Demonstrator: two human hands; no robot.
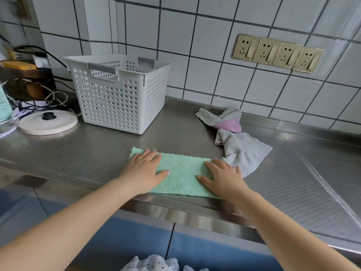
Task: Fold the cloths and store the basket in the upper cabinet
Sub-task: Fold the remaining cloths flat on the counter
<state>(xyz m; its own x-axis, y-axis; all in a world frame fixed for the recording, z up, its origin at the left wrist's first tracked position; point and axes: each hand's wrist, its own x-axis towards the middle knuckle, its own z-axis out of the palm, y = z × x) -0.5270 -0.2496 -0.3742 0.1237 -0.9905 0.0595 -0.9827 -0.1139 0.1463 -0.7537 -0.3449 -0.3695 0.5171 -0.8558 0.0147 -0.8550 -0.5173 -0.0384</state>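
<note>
The left hand (145, 167) lies flat, fingers straight and together, pressing on the left end of a green cloth (181, 176). The right hand (221, 176) lies flat in the same way on the cloth's right end, fingers slightly spread. The two hands are apart, with a bare stretch of green cloth between them. The cloth is a long folded strip lying along the front edge of the steel counter (293, 173), its near edge just at the counter's lip.

Just beyond the right hand, touching the green cloth's right corner, a grey cloth (242, 151) lies crumpled and unfolded. Farther out from the right hand, toward the tiled wall, another grey-and-pink cloth (224, 119) lies bunched, touching the first grey one.

Beyond the left hand and well apart from it, a white perforated basket (119, 98) stands upright on the counter near the wall. What it holds cannot be made out. Left of the basket sits a round white base (48, 122) among cables.
</note>
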